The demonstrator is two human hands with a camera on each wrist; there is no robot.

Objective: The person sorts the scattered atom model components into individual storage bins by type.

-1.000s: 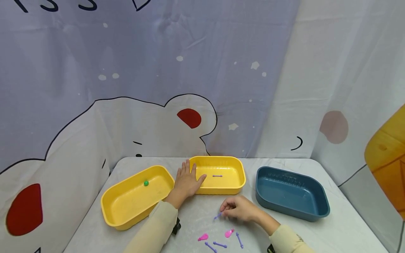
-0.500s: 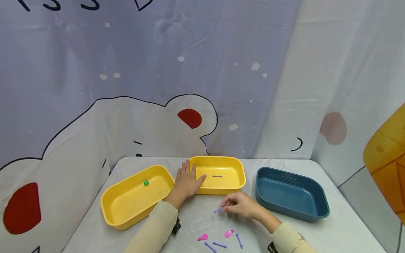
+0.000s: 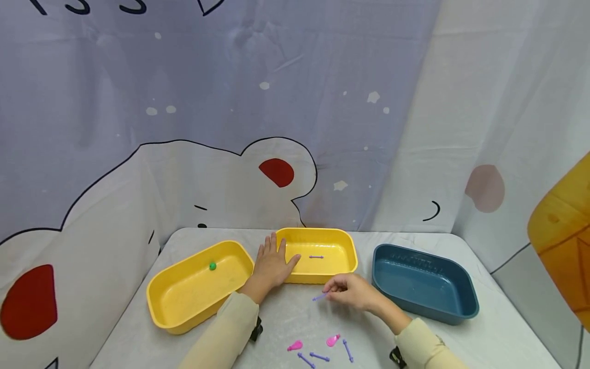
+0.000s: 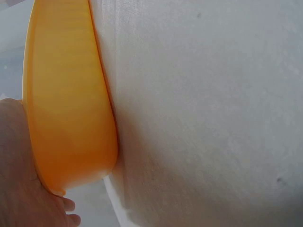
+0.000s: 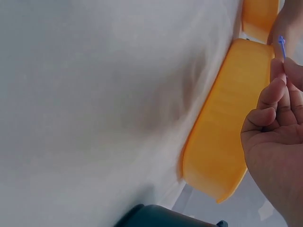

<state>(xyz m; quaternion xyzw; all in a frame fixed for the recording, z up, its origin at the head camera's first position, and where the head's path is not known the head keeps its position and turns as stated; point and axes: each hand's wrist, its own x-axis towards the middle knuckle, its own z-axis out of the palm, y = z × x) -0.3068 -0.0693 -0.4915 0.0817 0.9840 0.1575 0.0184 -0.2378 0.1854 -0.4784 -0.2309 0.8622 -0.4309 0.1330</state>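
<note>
My right hand [image 3: 350,292] pinches a small purple stick with knobbed ends [image 3: 319,296] between thumb and fingers, just in front of the middle yellow tray [image 3: 318,278]. The same stick [image 5: 282,45] points up from the fingertips in the right wrist view. Fingers spread, my left hand [image 3: 273,264] rests on the left rim of that tray. In the left wrist view the hand [image 4: 19,165] lies along the tray's edge, most of it out of frame. Another purple stick [image 3: 316,257] lies inside the middle tray.
At the left a yellow tray [image 3: 177,328] holds a small green ball [image 3: 212,266]. A dark blue tray [image 3: 424,305] stands at the right. Near the front lie pink teardrop-shaped pieces [image 3: 333,340] and several purple sticks [image 3: 319,356]. A printed curtain [image 3: 221,179] hangs behind the table.
My right hand has moved away from the front pieces toward the middle tray, carrying the purple stick. The left hand has stayed in place on the tray rim.
</note>
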